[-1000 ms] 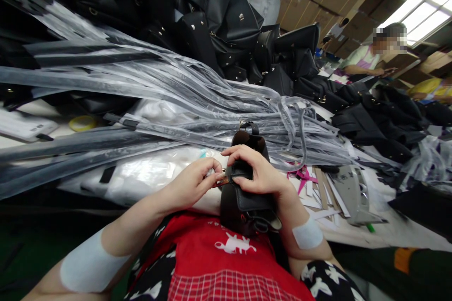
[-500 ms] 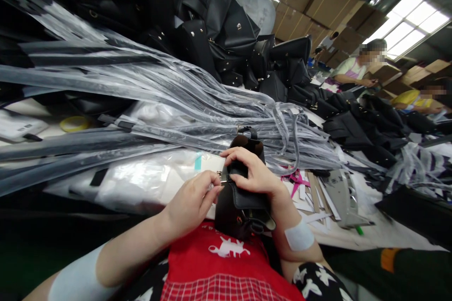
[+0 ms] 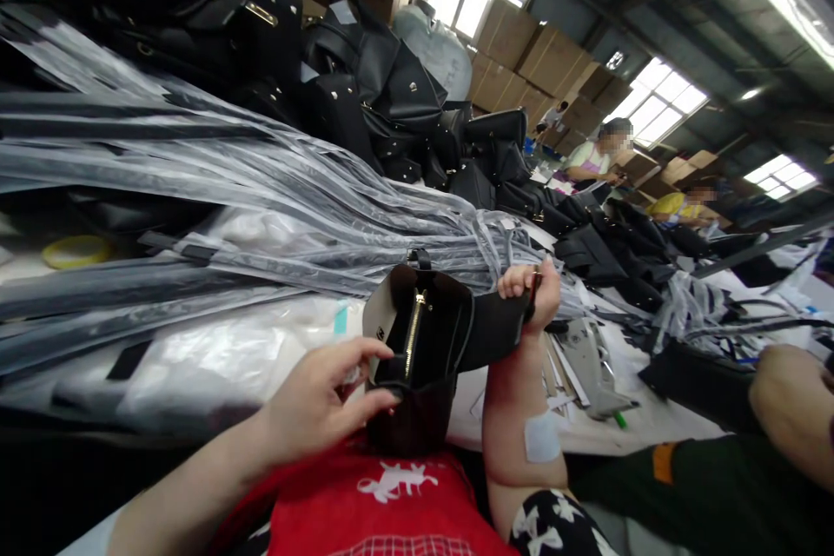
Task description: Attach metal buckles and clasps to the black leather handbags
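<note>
A small black handbag [image 3: 417, 417] stands upright in front of the red apron, its mouth open toward me. Inside it a gold zipper [image 3: 413, 339] runs along the lining. My right hand [image 3: 534, 291] is closed round the outer end of the bag's black flap [image 3: 495, 330], pulling it out to the right. At the bag's left rim is my left hand [image 3: 332, 395], its thumb and index finger spread apart, fingertips at the edge of the opening. A short buckled strap [image 3: 419, 259] sticks up at the bag's far side.
Long plastic-wrapped straps [image 3: 293, 182] cover the table beyond the bag. Black bags [image 3: 404, 78] are heaped behind them. Clear plastic packaging [image 3: 221, 356] and yellow tape [image 3: 76, 252] lie to the left. Co-workers [image 3: 596, 161] sit farther back; another person's arm [image 3: 791, 408] shows at right.
The bag's flap has swung from closed to open, drawn rightward by my right hand. My left hand has left the clasp for the bag's rim. Another person's arm has appeared at right.
</note>
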Tool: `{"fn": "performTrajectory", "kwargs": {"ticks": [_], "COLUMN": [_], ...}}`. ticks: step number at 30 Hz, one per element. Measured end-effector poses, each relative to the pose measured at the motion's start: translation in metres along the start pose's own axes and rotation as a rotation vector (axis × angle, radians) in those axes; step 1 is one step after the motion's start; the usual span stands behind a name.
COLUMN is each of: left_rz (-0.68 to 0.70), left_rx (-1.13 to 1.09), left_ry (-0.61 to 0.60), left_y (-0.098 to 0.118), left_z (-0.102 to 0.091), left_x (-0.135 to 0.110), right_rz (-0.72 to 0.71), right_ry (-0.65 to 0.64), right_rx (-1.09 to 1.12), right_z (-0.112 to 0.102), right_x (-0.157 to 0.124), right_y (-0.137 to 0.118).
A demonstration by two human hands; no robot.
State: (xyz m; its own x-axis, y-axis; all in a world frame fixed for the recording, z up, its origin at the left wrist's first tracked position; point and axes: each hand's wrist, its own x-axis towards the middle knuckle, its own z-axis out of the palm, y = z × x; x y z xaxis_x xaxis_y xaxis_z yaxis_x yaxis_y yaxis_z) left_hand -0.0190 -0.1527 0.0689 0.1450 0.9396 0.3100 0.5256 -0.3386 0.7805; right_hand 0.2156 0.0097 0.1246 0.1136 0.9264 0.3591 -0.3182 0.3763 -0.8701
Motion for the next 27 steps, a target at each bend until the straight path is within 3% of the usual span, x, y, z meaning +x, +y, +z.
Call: {"fn": "performTrajectory", "kwargs": {"ticks": [3,6,9,12,14,16,18,20,22,24,27], "left_rz": [0.012,-0.069,-0.090,-0.085,-0.055,-0.035,-0.028,0.000,0.047,0.067,-0.003], "left_rx": [0.207,0.409,0.420,0.379,0.363,0.349,0.313,0.250,0.201,0.198,0.287], "left_ry": [-0.055,-0.097,-0.115,-0.073,-0.112,-0.179,-0.215,-0.219,-0.210,-0.186,-0.103], "left_y": [0.018,0.017,0.007,0.002,0.001,0.001,0.001,0.000,0.001,0.005,0.013], "left_z": [0.016,0.021,0.012,-0.007,-0.018,-0.023,-0.023,-0.017,-0.009,0.002,0.017], "left_x": [0.001,0.010,0.025,0.038,0.042,0.042,0.040,0.036,0.033,0.032,0.036], "right_rz": [-0.070,-0.162,-0.252,-0.301,-0.270,-0.109,0.189,0.535,0.807,0.855,0.450], "right_ry": [0.094,0.176,0.181,0.038,-0.197,-0.585,-1.080,-1.523,-1.735,-1.642,-1.221], "right_rx": [0.032,-0.019,-0.054,-0.059,-0.158,-0.396,-0.645,-0.729,-0.666,-0.687,-0.948], "right_z": [0.010,0.022,0.027,0.021,0.010,-0.003,-0.015,-0.020,-0.020,-0.015,-0.005], "right_x": [0.004,0.002,-0.008,-0.029,-0.045,-0.056,-0.057,-0.048,-0.033,-0.023,-0.025], "right_y": [-0.017,-0.031,-0.045,-0.057,-0.062,-0.066,-0.069,-0.070,-0.065,-0.051,-0.015]}}
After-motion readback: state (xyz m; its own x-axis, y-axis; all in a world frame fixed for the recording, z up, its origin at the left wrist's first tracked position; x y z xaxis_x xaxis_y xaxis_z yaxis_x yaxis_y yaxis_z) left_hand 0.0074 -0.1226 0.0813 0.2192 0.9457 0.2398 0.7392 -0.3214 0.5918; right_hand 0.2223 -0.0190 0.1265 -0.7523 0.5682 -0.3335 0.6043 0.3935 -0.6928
